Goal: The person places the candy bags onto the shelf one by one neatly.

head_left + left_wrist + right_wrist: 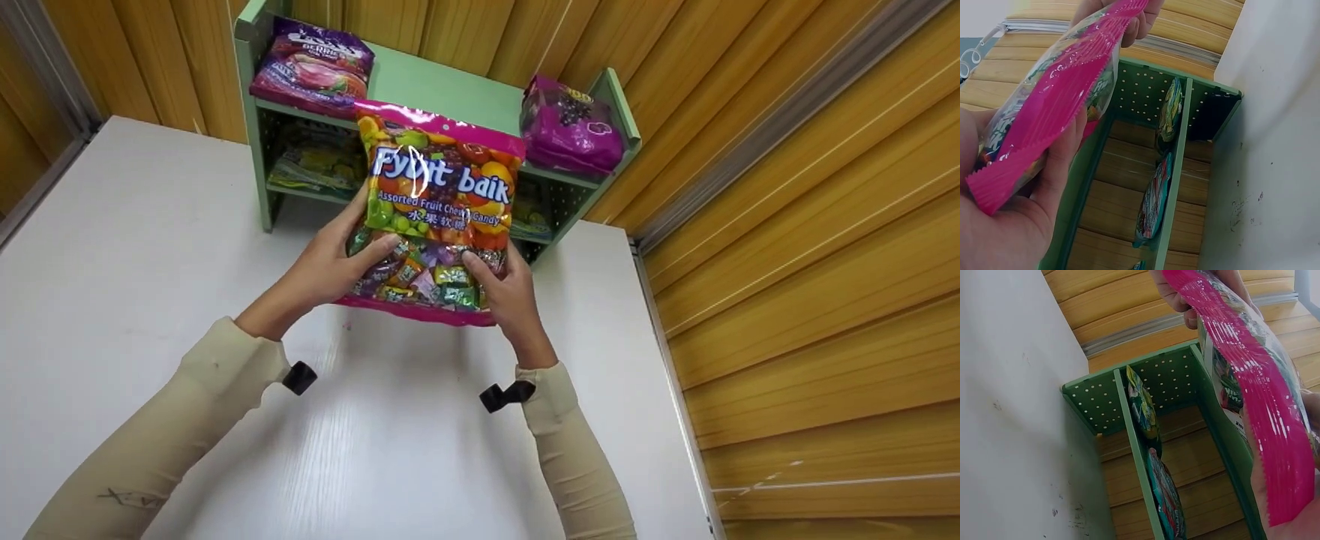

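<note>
A pink-edged bag of fruit chewy candy [442, 195] is held up in front of the green shelf, its printed face toward the head camera. My left hand [334, 251] grips its left side, thumb across the front. On the opposite side my right hand [512, 289] grips it the same way. Wrapped candies show through the clear lower part. Both wrist views show the bag's pink sealed edge [1055, 95] from below, with the fingers wrapped behind it.
A green two-tier shelf [442, 82] stands at the table's back. On its top lie a purple berry candy bag [319, 67] and a magenta grape bag [574, 127]. Lower down are more bags [319, 161]. The white table [172, 247] meets wood-panel walls [810, 300].
</note>
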`<state>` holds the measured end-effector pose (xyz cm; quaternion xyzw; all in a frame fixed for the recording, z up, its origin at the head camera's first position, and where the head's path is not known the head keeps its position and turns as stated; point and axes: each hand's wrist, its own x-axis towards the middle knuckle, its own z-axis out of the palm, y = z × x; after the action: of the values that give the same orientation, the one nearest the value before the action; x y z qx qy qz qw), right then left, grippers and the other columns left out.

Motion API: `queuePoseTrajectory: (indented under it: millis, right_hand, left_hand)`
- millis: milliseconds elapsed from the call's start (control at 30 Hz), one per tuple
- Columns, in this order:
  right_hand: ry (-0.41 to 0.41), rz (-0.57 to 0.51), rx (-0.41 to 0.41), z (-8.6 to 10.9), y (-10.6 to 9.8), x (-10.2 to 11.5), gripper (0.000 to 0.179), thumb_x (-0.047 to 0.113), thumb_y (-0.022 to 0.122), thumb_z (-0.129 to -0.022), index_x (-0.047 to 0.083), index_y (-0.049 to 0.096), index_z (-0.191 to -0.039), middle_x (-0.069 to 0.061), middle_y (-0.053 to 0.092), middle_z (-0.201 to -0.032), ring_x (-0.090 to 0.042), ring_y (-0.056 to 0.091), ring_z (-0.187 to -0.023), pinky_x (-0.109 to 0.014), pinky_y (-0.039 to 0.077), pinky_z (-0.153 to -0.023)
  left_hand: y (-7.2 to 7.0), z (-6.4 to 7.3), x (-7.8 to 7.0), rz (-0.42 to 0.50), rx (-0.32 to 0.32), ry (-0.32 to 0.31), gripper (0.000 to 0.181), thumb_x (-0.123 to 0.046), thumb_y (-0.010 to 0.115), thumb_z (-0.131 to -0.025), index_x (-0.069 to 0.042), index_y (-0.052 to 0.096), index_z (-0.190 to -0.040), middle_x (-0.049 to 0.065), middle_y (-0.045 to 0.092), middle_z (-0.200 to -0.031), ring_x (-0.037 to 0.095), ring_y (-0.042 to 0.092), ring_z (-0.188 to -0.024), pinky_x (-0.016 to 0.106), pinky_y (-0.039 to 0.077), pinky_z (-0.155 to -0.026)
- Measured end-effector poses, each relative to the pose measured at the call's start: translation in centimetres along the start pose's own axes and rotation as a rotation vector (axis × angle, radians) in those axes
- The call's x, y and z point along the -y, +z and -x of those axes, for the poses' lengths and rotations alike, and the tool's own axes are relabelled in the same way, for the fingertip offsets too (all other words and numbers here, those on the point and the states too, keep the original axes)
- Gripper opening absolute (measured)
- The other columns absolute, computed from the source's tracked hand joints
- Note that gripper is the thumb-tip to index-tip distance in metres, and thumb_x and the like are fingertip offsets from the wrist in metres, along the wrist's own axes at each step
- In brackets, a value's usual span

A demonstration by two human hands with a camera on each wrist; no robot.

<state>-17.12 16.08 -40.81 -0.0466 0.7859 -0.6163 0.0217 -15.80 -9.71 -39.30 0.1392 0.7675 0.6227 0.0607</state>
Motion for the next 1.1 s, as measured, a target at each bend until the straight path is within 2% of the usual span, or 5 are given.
queuePoseTrajectory:
  millis: [333, 567, 833, 1000, 1100]
  right_hand:
    - [-0.023, -0.036, 0.014, -2.7, -0.6, 1.2, 0.057, 0.039, 0.066, -0.09, 0.022, 0.043, -0.14, -0.004, 0.059, -0.128, -0.022, 0.06, -0.112, -0.034, 0.051, -0.098]
    - [-0.001, -0.045, -0.006, -4.5, -0.9, 2.0, 0.058, 0.039, 0.065, -0.092, 0.022, 0.042, -0.143, -0.004, 0.06, -0.126, -0.021, 0.062, -0.11, -0.033, 0.052, -0.096]
    - [-0.017, -0.058, -0.024, -6.2, -1.4, 3.1, 0.059, 0.037, 0.064, -0.092, 0.022, 0.041, -0.145, -0.006, 0.059, -0.129, -0.02, 0.06, -0.11, -0.033, 0.05, -0.098]
    - [0.018, -0.065, -0.047, -7.1, -1.5, 3.9, 0.062, 0.04, 0.065, -0.091, 0.023, 0.041, -0.145, -0.003, 0.057, -0.132, -0.019, 0.057, -0.113, -0.032, 0.048, -0.101]
    - [0.044, -0.063, -0.062, -7.6, -1.6, 4.4, 0.063, 0.041, 0.066, -0.09, 0.022, 0.042, -0.145, -0.003, 0.057, -0.133, -0.018, 0.056, -0.114, -0.031, 0.047, -0.102]
  left_hand:
    - [-1.0, -3.1, -0.5, 0.016, -0.022, -0.031, 0.08, -0.046, 0.057, -0.094, -0.047, 0.003, -0.152, 0.005, 0.033, -0.154, 0.028, 0.044, -0.131, 0.052, 0.036, -0.112]
    - [-1.6, -4.9, -0.9, 0.04, -0.002, 0.014, 0.08, -0.042, 0.057, -0.095, -0.042, 0.002, -0.154, 0.004, 0.028, -0.157, 0.026, 0.041, -0.132, 0.048, 0.033, -0.114]
    - [-2.2, -6.6, -2.3, 0.061, -0.013, -0.08, 0.08, -0.044, 0.057, -0.095, -0.046, 0.002, -0.152, -0.001, 0.015, -0.163, 0.024, 0.029, -0.141, 0.046, 0.021, -0.12]
    - [-2.5, -7.4, -3.1, 0.06, -0.028, -0.111, 0.082, -0.046, 0.057, -0.094, -0.044, 0.001, -0.153, -0.002, 0.013, -0.164, 0.022, 0.025, -0.145, 0.043, 0.018, -0.121]
    - [-2.7, -7.9, -3.6, 0.067, -0.041, -0.159, 0.082, -0.05, 0.056, -0.093, -0.045, 0.0, -0.153, -0.002, 0.014, -0.163, 0.021, 0.024, -0.144, 0.043, 0.016, -0.122]
